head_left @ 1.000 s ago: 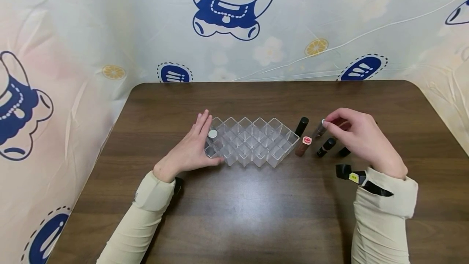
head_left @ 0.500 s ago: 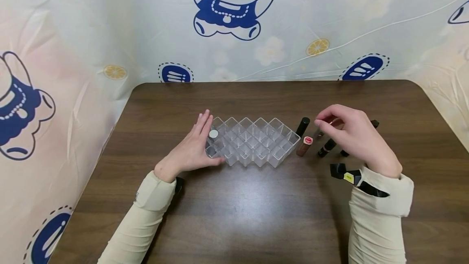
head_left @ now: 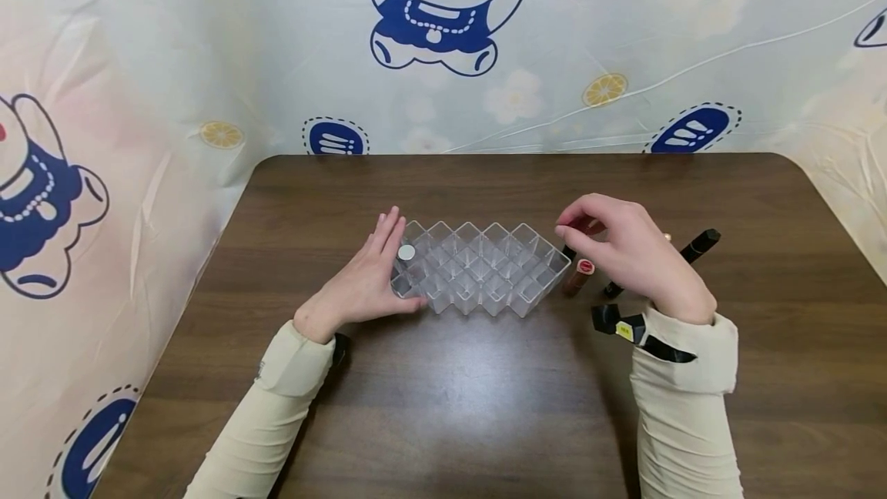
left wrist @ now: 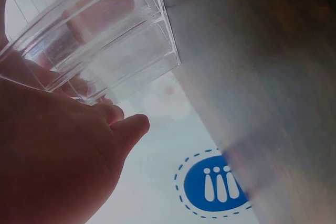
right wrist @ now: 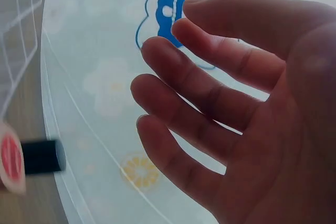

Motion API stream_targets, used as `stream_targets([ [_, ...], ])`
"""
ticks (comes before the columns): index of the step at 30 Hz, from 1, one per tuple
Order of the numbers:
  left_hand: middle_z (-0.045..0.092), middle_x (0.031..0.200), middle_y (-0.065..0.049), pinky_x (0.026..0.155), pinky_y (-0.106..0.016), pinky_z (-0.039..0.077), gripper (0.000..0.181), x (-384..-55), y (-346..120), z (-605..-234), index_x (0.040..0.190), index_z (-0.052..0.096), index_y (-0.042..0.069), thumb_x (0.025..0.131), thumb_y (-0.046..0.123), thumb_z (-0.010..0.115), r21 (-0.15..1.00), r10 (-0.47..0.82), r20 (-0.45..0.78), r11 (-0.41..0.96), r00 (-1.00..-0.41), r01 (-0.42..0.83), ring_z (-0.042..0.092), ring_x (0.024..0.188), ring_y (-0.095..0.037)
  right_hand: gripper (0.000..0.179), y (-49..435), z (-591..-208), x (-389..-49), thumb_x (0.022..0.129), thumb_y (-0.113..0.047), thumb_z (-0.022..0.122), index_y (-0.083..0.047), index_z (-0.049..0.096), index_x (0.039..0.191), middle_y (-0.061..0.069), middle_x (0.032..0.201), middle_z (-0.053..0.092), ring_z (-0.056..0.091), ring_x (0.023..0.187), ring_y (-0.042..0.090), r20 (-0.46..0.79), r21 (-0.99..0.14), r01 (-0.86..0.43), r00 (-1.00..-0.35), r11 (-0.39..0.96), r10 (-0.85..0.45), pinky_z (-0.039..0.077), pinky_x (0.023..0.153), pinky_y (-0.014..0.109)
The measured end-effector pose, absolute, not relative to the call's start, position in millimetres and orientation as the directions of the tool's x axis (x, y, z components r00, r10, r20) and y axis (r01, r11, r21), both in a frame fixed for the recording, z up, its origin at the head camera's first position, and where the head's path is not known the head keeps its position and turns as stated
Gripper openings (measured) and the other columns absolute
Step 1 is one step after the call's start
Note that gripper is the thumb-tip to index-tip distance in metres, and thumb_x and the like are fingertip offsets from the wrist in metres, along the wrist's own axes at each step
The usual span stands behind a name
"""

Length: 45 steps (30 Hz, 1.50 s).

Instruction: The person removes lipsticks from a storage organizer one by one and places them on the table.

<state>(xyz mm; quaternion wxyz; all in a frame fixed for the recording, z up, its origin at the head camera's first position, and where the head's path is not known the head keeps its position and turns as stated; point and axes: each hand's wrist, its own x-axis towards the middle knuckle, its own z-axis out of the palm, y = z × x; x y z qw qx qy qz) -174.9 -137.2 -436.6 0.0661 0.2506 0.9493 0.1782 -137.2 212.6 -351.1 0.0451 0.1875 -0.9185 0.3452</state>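
My left hand (head_left: 363,276) grips the left end of a clear plastic lipstick organizer (head_left: 485,272), thumb along the front and fingers along the far side. In the left wrist view the organizer's clear wall (left wrist: 118,51) shows next to the thumb. A tube with a pale round top (head_left: 406,252) stands in a left compartment. My right hand (head_left: 630,252) hovers above the tubes to the right, its fingers loosely bent around nothing. Near it are a brown lipstick tube with a red-marked end (head_left: 580,277) and a black tube (right wrist: 44,157), mostly hidden in the head view.
Another black tube (head_left: 701,245) lies past the right hand, partly covered by it. A small gold bit (head_left: 667,237) peeks out beside the hand. The brown table (head_left: 457,406) ends at a printed curtain (head_left: 277,60) behind.
My right hand has moved left, from over the grey tube toward the black tube by the organizer, uncovering more of the far-right black tube. My left hand stays at the organizer.
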Motion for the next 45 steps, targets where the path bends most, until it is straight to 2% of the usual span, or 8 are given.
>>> stream_targets([
  [5,-0.015,0.163,-0.005,0.121,-0.05,0.014,0.125,-175,-138,-437,0.155,0.002,0.004,0.07,0.057,0.076,0.375,0.501,-0.036,0.809,-0.865,0.453,-0.005,0.151,-0.032,0.007,197,-354,-142,0.093,-0.014,0.062,-0.011,0.068,0.095,0.001,0.088,0.067,0.06,0.074,0.015,0.218,-0.621,-0.415,-0.906,0.664,-0.363,0.052,0.064,0.026],
  [9,-0.015,0.163,-0.005,0.122,-0.049,0.014,0.124,-174,-138,-438,0.155,0.002,0.004,0.07,0.057,0.076,0.374,0.498,-0.038,0.811,-0.867,0.449,-0.005,0.151,-0.032,0.005,182,-358,-147,0.091,-0.011,0.064,-0.009,0.068,0.094,0.001,0.088,0.068,0.061,0.08,0.013,0.244,-0.605,-0.466,-0.881,0.646,-0.407,0.054,0.074,0.034],
  [13,-0.014,0.163,-0.005,0.121,-0.05,0.014,0.124,-174,-138,-438,0.155,0.002,0.004,0.07,0.056,0.076,0.378,0.498,-0.038,0.81,-0.866,0.449,-0.005,0.151,-0.031,0.006,167,-359,-151,0.09,-0.009,0.064,-0.008,0.067,0.095,0.003,0.09,0.068,0.062,0.084,0.015,0.242,-0.619,-0.49,-0.862,0.613,-0.445,0.054,0.08,0.039],
  [18,-0.014,0.163,-0.006,0.121,-0.05,0.014,0.124,-174,-138,-437,0.155,0.003,0.003,0.071,0.056,0.076,0.375,0.5,-0.034,0.809,-0.866,0.452,-0.005,0.151,-0.032,0.008,147,-359,-152,0.091,-0.011,0.064,-0.008,0.067,0.097,0.003,0.094,0.068,0.062,0.088,0.016,0.242,-0.611,-0.529,-0.833,0.59,-0.497,0.053,0.08,0.038],
  [25,-0.014,0.163,-0.005,0.121,-0.05,0.015,0.122,-173,-138,-435,0.155,0.004,0.003,0.071,0.056,0.076,0.382,0.498,-0.041,0.809,-0.866,0.447,-0.004,0.151,-0.033,0.013,117,-363,-154,0.091,-0.015,0.064,-0.007,0.068,0.1,0.002,0.099,0.066,0.06,0.097,0.022,0.26,-0.572,-0.596,-0.783,0.563,-0.565,0.049,0.086,0.036],
  [35,-0.016,0.163,-0.004,0.119,-0.053,0.017,0.122,-173,-139,-436,0.155,0.001,0.003,0.074,0.053,0.076,0.4,0.514,-0.032,0.792,-0.857,0.461,-0.004,0.15,-0.036,0.023,77,-370,-154,0.091,-0.021,0.065,-0.008,0.067,0.109,0.002,0.109,0.064,0.053,0.101,0.02,0.197,-0.532,-0.571,-0.802,0.626,-0.564,0.048,0.087,0.033],
  [41,-0.022,0.161,-0.003,0.12,-0.05,0.018,0.122,-172,-140,-435,0.154,-0.002,0.002,0.074,0.052,0.075,0.418,0.503,-0.055,0.796,-0.862,0.438,-0.01,0.151,-0.03,0.025,62,-374,-154,0.088,-0.022,0.068,-0.008,0.068,0.109,0.002,0.107,0.064,0.053,0.103,0.02,0.211,-0.504,-0.564,-0.815,0.654,-0.54,0.048,0.09,0.033],
  [45,-0.024,0.16,-0.005,0.12,-0.051,0.018,0.122,-172,-141,-434,0.154,-0.003,0.002,0.075,0.054,0.074,0.405,0.5,-0.055,0.803,-0.865,0.438,-0.011,0.15,-0.029,0.028,55,-377,-155,0.088,-0.024,0.068,-0.009,0.067,0.111,0.002,0.108,0.062,0.051,0.105,0.02,0.196,-0.487,-0.541,-0.833,0.686,-0.518,0.049,0.088,0.032],
])
